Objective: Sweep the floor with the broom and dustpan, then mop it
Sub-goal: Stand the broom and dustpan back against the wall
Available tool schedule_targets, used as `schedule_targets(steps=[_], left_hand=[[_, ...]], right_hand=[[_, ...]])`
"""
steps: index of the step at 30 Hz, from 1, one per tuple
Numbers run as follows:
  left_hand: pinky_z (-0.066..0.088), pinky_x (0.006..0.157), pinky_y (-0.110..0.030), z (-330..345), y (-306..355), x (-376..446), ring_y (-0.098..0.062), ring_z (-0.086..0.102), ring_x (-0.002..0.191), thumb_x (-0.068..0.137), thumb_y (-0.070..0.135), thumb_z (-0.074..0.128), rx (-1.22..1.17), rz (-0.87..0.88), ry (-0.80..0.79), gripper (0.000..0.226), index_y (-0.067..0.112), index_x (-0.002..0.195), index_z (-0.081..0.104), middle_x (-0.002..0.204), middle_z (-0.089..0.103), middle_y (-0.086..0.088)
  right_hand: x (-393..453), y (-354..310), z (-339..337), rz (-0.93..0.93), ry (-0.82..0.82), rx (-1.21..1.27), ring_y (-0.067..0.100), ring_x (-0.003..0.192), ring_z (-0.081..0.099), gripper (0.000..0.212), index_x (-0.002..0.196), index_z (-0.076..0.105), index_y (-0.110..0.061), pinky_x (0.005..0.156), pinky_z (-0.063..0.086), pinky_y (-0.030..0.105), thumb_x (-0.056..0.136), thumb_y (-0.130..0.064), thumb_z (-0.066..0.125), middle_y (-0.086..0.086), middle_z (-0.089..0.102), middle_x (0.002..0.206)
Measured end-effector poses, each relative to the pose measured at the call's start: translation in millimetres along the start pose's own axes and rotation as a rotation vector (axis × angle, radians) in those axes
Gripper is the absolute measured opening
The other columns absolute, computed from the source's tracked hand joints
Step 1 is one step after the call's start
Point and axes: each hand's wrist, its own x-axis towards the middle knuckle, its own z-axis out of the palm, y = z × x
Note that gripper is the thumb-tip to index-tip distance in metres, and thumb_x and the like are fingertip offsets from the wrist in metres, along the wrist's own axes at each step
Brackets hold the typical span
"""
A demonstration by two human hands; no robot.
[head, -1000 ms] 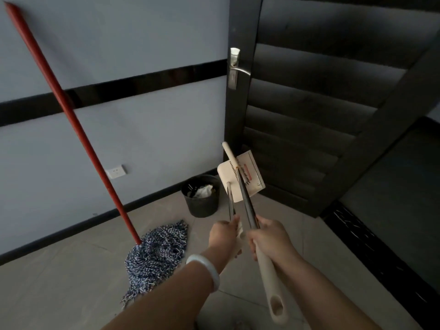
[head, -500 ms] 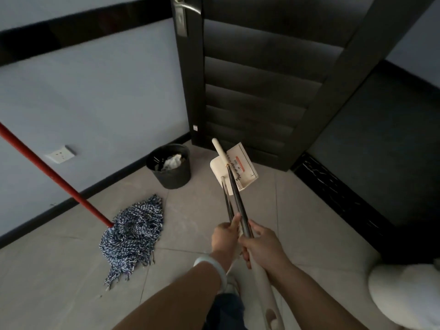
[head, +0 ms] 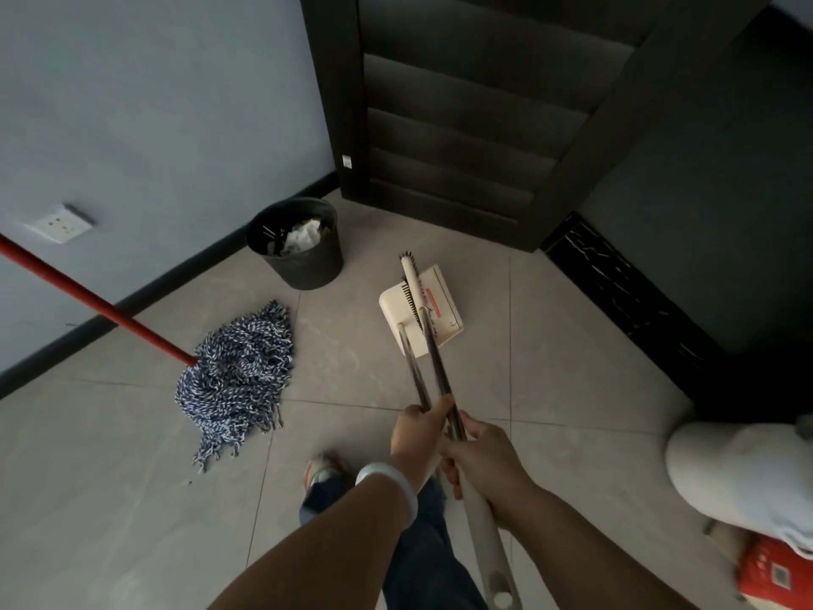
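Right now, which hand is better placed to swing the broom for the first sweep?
Right. The right hand grips the broom handle, whose head lies against the dustpan. The left hand holds the dustpan's own handle, so it should steady that.

There is one view only, from a camera on the person's head. It looks forward and steeply down at the tiled floor point(head: 110, 499), with both forearms near the lens and the wall point(head: 154, 103) and door point(head: 462, 125) further ahead.

Dim, flat indoor light; soft shadows; wide-angle bending at edges; slight blur.
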Motion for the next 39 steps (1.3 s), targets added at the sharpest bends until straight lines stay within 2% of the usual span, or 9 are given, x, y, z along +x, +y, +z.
schedule_targets(steps=[5, 10, 12, 16, 20, 27, 32, 36, 39], left_hand=[[0.056, 0.078, -0.039, 2, -6, 5, -0.025, 0.069, 0.080, 0.080, 0.038, 0.068, -0.146, -0.061, 0.003, 0.040, 0.003, 0.099, 0.064, 0.089, 0.070, -0.012], [0.052, 0.061, -0.028, -5, -8, 6, -0.021, 0.069, 0.076, 0.075, 0.047, 0.077, -0.157, -0.113, -0.076, 0.061, -0.002, 0.109, 0.062, 0.089, 0.069, -0.012], [0.051, 0.054, -0.025, -10, -10, 3, -0.021, 0.068, 0.069, 0.082, 0.029, 0.075, -0.193, -0.139, -0.105, 0.051, -0.007, 0.114, 0.060, 0.084, 0.068, -0.014], [0.050, 0.050, -0.014, -18, -17, 4, -0.018, 0.066, 0.075, 0.087, 0.014, 0.071, -0.206, -0.092, -0.126, 0.051, 0.001, 0.130, 0.048, 0.104, 0.067, -0.018], [0.051, 0.053, -0.012, -26, -13, 7, -0.012, 0.066, 0.086, 0.086, 0.013, 0.071, -0.176, -0.022, -0.163, 0.071, 0.011, 0.147, 0.034, 0.125, 0.061, -0.016], [0.048, 0.051, -0.011, -63, 16, 0, -0.003, 0.062, 0.059, 0.084, -0.001, 0.067, -0.009, 0.065, -0.172, 0.024, 0.010, 0.105, 0.063, 0.081, 0.064, -0.002], [0.049, 0.062, -0.030, -106, 53, 2, -0.020, 0.059, 0.060, 0.076, 0.001, 0.073, 0.185, 0.072, -0.082, 0.044, -0.007, 0.117, 0.060, 0.077, 0.065, -0.014], [0.057, 0.084, -0.042, -143, 91, -10, -0.031, 0.069, 0.089, 0.039, 0.034, 0.080, 0.481, 0.046, -0.098, 0.108, 0.004, 0.136, 0.042, 0.104, 0.069, -0.018], [0.057, 0.085, -0.047, -170, 122, -25, -0.032, 0.070, 0.092, 0.039, 0.036, 0.080, 0.680, 0.072, -0.093, 0.106, 0.002, 0.132, 0.044, 0.110, 0.067, -0.016]], right_hand=[[6, 7, -2, 0.001, -0.086, -0.018, 0.015, 0.048, 0.053, 0.045, 0.117, 0.046, -0.044, 0.047, 0.045, 0.028, 0.092, -0.008, 0.057, 0.011, 0.058, 0.063], [13, 12, -7, 0.005, -0.184, -0.098, 0.015, 0.056, 0.063, 0.051, 0.130, 0.038, -0.042, 0.053, 0.055, 0.029, 0.091, -0.020, 0.063, 0.005, 0.066, 0.070], [14, 13, -11, 0.013, -0.195, -0.095, 0.014, 0.081, 0.067, 0.035, 0.129, 0.051, -0.031, 0.073, 0.059, 0.031, 0.094, -0.034, 0.056, 0.002, 0.070, 0.097], [36, 23, -19, -0.041, -0.111, -0.217, 0.017, 0.134, 0.040, 0.054, 0.150, 0.028, -0.024, 0.110, 0.032, 0.029, 0.100, -0.040, 0.041, 0.001, 0.035, 0.151], [58, 35, -10, -0.072, -0.205, -0.089, 0.006, 0.122, 0.048, 0.048, 0.148, 0.029, -0.030, 0.102, 0.043, 0.021, 0.101, -0.032, 0.042, -0.007, 0.043, 0.145], [85, 30, 0, -0.120, -0.373, -0.067, 0.010, 0.127, 0.050, 0.055, 0.146, 0.034, -0.031, 0.111, 0.038, 0.031, 0.097, -0.015, 0.053, -0.002, 0.050, 0.140], [98, -5, 12, -0.283, -0.451, -0.255, 0.007, 0.134, 0.040, 0.067, 0.143, 0.033, -0.033, 0.107, 0.038, 0.025, 0.091, 0.001, 0.058, -0.005, 0.038, 0.148], [101, -46, 31, -0.420, -0.425, -0.416, 0.007, 0.129, 0.044, 0.072, 0.146, 0.036, -0.025, 0.094, 0.041, 0.013, 0.085, -0.005, 0.069, -0.009, 0.041, 0.144], [108, -72, 57, -0.580, -0.414, -0.607, 0.012, 0.127, 0.048, 0.078, 0.145, 0.038, -0.025, 0.100, 0.037, 0.015, 0.079, -0.010, 0.076, -0.004, 0.046, 0.142]])
